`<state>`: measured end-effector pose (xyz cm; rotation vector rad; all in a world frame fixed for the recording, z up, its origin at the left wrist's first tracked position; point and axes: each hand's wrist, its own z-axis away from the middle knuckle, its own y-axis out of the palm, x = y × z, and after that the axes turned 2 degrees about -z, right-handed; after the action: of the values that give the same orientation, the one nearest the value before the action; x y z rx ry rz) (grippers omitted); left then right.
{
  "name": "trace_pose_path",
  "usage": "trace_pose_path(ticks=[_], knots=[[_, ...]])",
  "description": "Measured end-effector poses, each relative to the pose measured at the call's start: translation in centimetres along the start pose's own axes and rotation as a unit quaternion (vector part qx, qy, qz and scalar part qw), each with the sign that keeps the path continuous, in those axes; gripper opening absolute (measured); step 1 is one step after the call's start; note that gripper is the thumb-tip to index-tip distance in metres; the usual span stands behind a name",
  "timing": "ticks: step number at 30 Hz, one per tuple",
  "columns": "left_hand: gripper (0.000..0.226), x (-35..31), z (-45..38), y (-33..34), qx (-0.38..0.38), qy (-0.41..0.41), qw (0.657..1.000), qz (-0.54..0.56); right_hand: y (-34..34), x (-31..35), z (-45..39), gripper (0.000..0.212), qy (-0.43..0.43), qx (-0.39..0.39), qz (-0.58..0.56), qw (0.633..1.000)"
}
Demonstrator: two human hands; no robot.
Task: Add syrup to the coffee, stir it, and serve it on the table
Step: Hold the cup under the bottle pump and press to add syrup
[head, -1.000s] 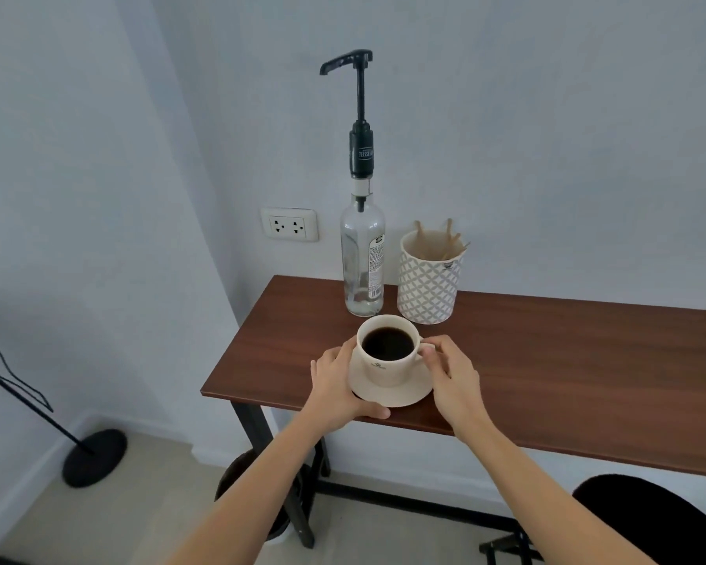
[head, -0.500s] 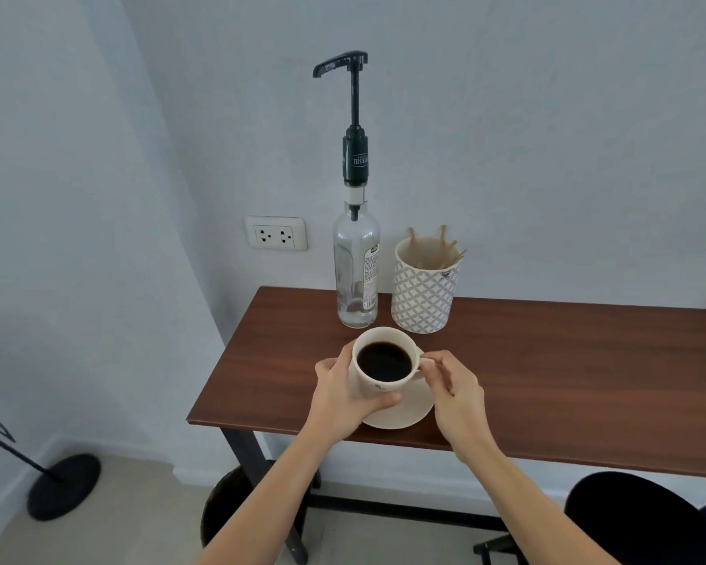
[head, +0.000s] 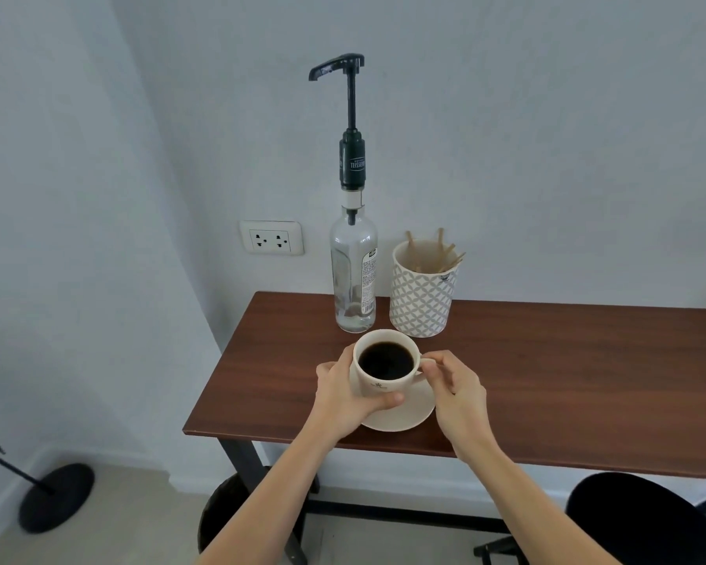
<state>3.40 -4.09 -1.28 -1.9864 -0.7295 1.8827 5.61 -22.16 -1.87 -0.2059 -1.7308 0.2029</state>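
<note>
Compared with a second ago, the coffee cup (head: 386, 367) is lifted off its saucer (head: 400, 415) near the surface's (head: 547, 381) front-left corner, left hand (head: 345, 395) wrapping its body, right hand (head: 455, 385) pinching its handle, probably bound for the syrup pump bottle (head: 353, 275).

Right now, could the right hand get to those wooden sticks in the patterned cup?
Probably yes. The patterned cup of wooden sticks stands just behind the right hand, with bare table between. But that hand is pinching the coffee cup handle and must let go first.
</note>
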Motion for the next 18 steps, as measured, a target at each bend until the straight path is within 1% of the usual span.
trace_pose_path(ticks=[6,15,18], knots=[[0.086,-0.6,0.2,0.0,0.004,-0.033,0.999,0.037,-0.1,0.2,-0.2,0.023,0.007,-0.002,0.0,1.0],[0.085,-1.1,0.3,0.0,0.0,-0.022,0.998,0.053,-0.3,0.6,-0.3,0.023,-0.002,-0.006,0.008,1.0],[0.089,-1.4,0.3,-0.1,-0.004,-0.012,0.999,0.051,-0.4,0.9,-0.3,0.023,-0.006,-0.008,0.005,1.0]])
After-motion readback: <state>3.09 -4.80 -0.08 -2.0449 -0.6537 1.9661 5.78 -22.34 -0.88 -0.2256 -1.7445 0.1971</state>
